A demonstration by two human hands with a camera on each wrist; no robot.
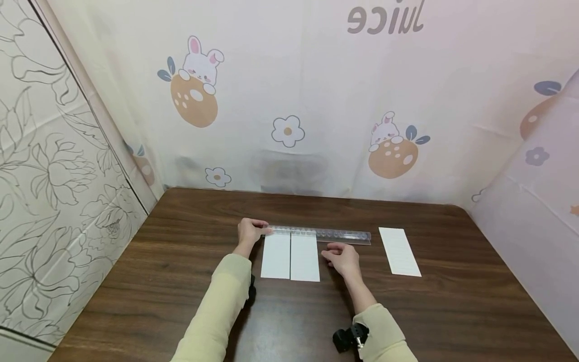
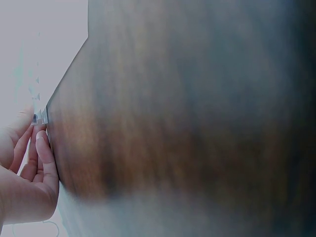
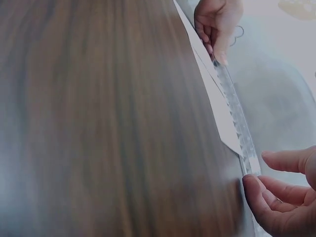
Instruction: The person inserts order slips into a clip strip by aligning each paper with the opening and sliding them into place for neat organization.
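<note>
A clear plastic strip [image 1: 344,236], ridged along its length, lies crosswise on the table. Under its left part run the top edges of two white cards, the left card [image 1: 276,256] and the right card [image 1: 305,257], side by side with a thin gap between them. My left hand [image 1: 251,233] pinches the strip's left end between thumb and fingers, as the left wrist view shows close up. Just right of the right card, below the strip, my right hand [image 1: 344,259] hovers with its thumb and loosely bent fingers apart, holding nothing.
A third white card [image 1: 400,251] lies alone on the brown wooden table [image 1: 443,301], right of the strip. Behind the table hangs a patterned curtain [image 1: 325,100]. A black wrist device [image 1: 350,338] is strapped on the right sleeve.
</note>
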